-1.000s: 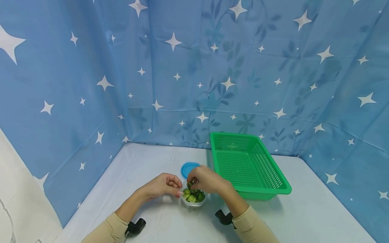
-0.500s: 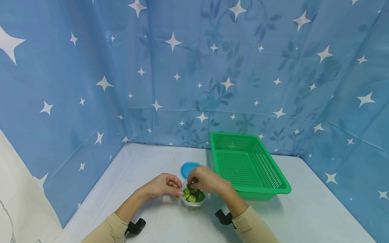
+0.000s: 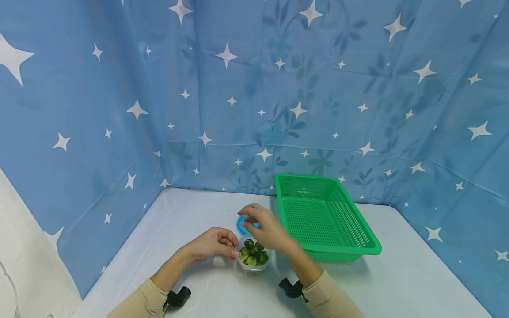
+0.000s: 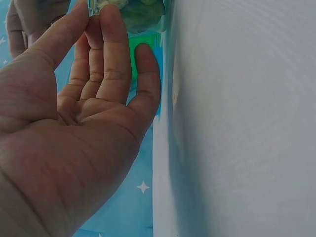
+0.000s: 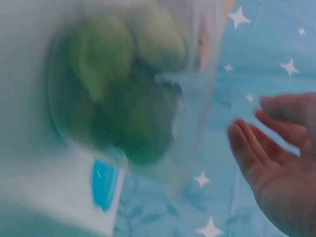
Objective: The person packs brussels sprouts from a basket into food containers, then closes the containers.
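A small clear plastic container (image 3: 252, 267) stands on the table, filled with several green Brussels sprouts (image 3: 251, 255). My left hand (image 3: 210, 243) pinches its left rim between thumb and fingertips; the left wrist view shows this hand (image 4: 89, 113) meeting the container's edge. Raised just behind and above the container is my right hand (image 3: 267, 227), fingers loosely bent, holding nothing. In the right wrist view that hand (image 5: 281, 163) is apart from the container, whose sprouts (image 5: 123, 89) look blurred through the wall. A round blue lid (image 3: 241, 226) lies behind the container, partly hidden by the right hand.
A green perforated plastic basket (image 3: 318, 221) sits at the back right of the white table (image 3: 199, 212). A blue star-patterned curtain (image 3: 238, 110) hangs along the back and sides. A black wrist mount shows beside each forearm.
My right hand has let go of a Brussels sprout in the container and lifted up and away from it. The left hand stays at the rim.
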A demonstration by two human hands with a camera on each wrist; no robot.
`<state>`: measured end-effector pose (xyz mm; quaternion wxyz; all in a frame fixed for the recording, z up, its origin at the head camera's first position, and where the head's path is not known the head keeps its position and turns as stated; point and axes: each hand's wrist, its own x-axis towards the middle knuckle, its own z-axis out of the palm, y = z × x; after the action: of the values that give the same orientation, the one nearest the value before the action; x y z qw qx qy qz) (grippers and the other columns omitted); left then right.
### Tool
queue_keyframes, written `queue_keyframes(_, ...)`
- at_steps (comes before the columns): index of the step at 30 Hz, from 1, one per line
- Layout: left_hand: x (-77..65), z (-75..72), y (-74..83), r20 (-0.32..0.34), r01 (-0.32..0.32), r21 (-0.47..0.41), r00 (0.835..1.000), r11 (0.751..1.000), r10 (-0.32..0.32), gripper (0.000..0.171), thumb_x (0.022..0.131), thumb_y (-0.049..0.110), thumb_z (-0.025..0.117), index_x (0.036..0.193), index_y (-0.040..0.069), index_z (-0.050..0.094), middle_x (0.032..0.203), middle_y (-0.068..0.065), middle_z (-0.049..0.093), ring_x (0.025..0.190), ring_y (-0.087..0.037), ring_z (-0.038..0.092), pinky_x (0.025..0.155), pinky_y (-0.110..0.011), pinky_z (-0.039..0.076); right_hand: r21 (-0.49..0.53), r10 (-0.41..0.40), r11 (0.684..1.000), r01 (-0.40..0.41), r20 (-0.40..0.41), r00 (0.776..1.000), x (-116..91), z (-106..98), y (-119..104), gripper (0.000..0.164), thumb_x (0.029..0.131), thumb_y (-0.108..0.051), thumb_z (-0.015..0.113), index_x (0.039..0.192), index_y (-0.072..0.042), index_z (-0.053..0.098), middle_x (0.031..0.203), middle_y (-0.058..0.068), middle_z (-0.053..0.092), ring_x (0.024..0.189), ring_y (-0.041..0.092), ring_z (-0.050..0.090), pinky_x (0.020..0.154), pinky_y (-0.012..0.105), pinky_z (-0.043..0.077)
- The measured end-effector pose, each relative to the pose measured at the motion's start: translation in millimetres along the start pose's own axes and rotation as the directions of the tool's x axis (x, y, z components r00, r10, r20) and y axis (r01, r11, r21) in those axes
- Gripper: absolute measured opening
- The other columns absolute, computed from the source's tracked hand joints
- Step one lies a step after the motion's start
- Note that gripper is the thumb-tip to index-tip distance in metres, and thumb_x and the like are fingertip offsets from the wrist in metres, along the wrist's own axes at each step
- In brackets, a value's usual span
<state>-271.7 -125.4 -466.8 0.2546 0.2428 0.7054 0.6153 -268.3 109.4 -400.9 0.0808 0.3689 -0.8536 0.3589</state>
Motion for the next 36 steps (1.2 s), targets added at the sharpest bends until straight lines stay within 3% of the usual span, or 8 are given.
queue_keyframes(6,0.1,0.7,0.2,0.0,-0.003,-0.001,1.0,1.0,0.003,0.04,0.092,0.012,0.079,0.117,-0.014,0.062,0.086,0.0,0.075,0.084,-0.017,0.075,0.086,-0.036,0.06,0.166,0.077,0.985,-0.048,-0.172,0.982,2.0,21.2,3.1,0.034,0.101,-0.013,0.068,0.134,-0.007,0.065,0.138,0.01,0.062,0.116,0.032,0.064,0.101,0.047,0.055)
queue_keyframes(13,1.0,0.3,-1.3,-0.008,-0.005,-0.007,1.0,1.0,0.004,0.036,0.092,0.01,0.079,0.116,-0.013,0.064,0.085,-0.001,0.074,0.082,-0.017,0.075,0.085,-0.036,0.061,0.222,0.23,0.958,-0.183,-0.206,0.951,0.0,34.3,19.3,0.03,0.103,-0.021,0.066,0.132,-0.012,0.066,0.14,0.008,0.061,0.122,0.033,0.058,0.102,0.063,0.048)
queue_keyframes(19,1.7,-0.7,-1.6,-0.015,0.0,-0.001,1.0,1.0,0.0,0.036,0.093,0.01,0.078,0.116,-0.013,0.064,0.086,-0.001,0.074,0.082,-0.017,0.074,0.083,-0.034,0.06,0.228,0.285,0.945,-0.236,-0.214,0.934,-1.1,39.3,40.3,0.029,0.103,-0.025,0.066,0.128,-0.011,0.068,0.133,0.01,0.064,0.122,0.04,0.058,0.102,0.06,0.046)
queue_keyframes(28,2.5,-1.3,-2.6,-0.02,0.004,0.003,1.0,1.0,-0.003,0.036,0.092,0.01,0.079,0.115,-0.013,0.064,0.085,-0.001,0.073,0.081,-0.017,0.074,0.08,-0.032,0.059,0.265,0.378,0.911,-0.316,-0.234,0.896,-3.1,45.0,55.3,0.036,0.102,-0.027,0.068,0.128,-0.003,0.068,0.133,0.014,0.064,0.124,0.038,0.057,0.104,0.057,0.048)
queue_keyframes(36,1.3,-2.2,-1.8,-0.003,-0.001,0.002,1.0,1.0,0.001,0.039,0.092,0.012,0.079,0.116,-0.014,0.063,0.086,-0.001,0.074,0.082,-0.017,0.074,0.081,-0.034,0.06,0.357,0.502,0.847,-0.395,-0.288,0.816,-4.4,50.7,71.7,0.032,0.097,-0.019,0.073,0.123,0.0,0.07,0.129,0.018,0.067,0.12,0.041,0.059,0.095,0.05,0.051)
